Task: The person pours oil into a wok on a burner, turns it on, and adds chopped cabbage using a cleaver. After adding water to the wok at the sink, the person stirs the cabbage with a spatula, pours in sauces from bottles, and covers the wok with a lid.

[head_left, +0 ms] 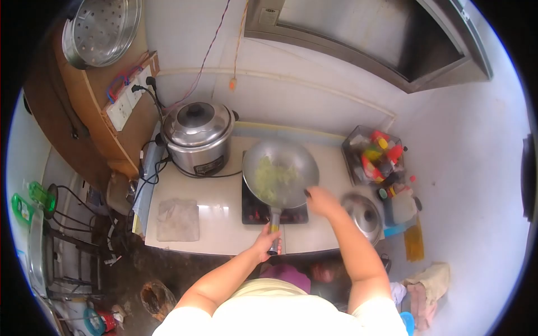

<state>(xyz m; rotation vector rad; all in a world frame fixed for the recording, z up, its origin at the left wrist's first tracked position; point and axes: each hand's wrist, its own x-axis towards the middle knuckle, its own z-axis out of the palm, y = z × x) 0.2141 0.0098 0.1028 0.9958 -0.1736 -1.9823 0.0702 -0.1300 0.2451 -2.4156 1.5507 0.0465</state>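
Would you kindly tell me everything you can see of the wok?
The wok is round, grey and metallic-looking, with sloping sides and one near-side handle, gripped by the left hand. It sits over the black cooktop, holding light-green food. The right hand is at its rim; contact is unclear.

No lettering can be read; the label [209, 166] on the cooker [196, 139] is too small.

Grey metal wok [307, 162], handle [274, 215] pointing nearward, over black cooktop [255, 215]; pale-green food pieces [273, 178] inside.
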